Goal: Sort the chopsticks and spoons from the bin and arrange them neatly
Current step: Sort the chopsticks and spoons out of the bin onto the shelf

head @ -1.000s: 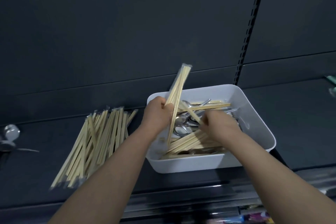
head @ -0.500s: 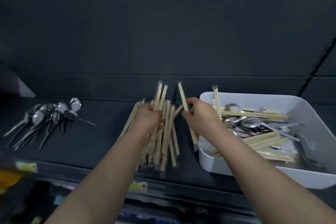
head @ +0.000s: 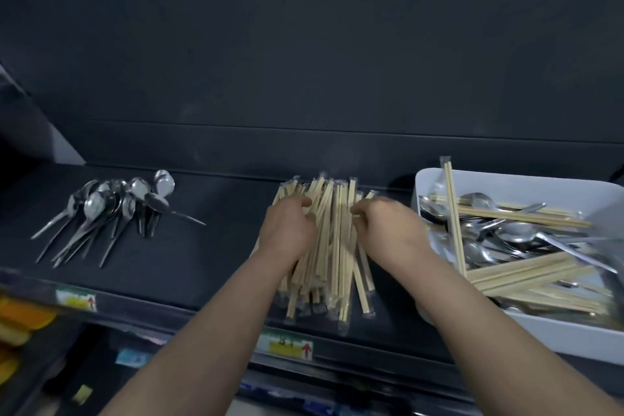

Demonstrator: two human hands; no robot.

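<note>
A: Squaring up the chopstick pile point(head: 326, 240) on the dark shelf point(head: 209, 257), both hands over its far half. Left hand point(head: 287, 230) presses the left flank, fingers curled onto the sticks; right hand point(head: 388, 230) hovers at the right flank, fingers bent, and whether it touches the wrappers I cannot tell.

B: Grip state?

A: Neither grip is clamped on anything. Left is a loose cupped press against the pile, right is half-curled with nothing pinched that I can see.

B: Where's the rest of the stock?

A: Spoon pile point(head: 111, 213) well apart to the left, bowls bunched, handles fanned toward the shelf edge. White bin point(head: 506, 182) just beside the right forearm, with a mix of spoons and chopsticks left inside. Sorting looks roughly midway.

B: Risks from here?

A: Three, as I judge it. The near ends of the pile sit close to the shelf lip; a push toward the body could slide the slick wrapped pairs off. One chopstick pair point(head: 454, 213) stands propped up in the bin near the right forearm; a careless swing back could knock it out. And squeezing only the far half may splay the near ends wider.

B: The spoons?

A: One stray handle point(head: 189, 218) sticks out rightward, untidy but stable.
</note>
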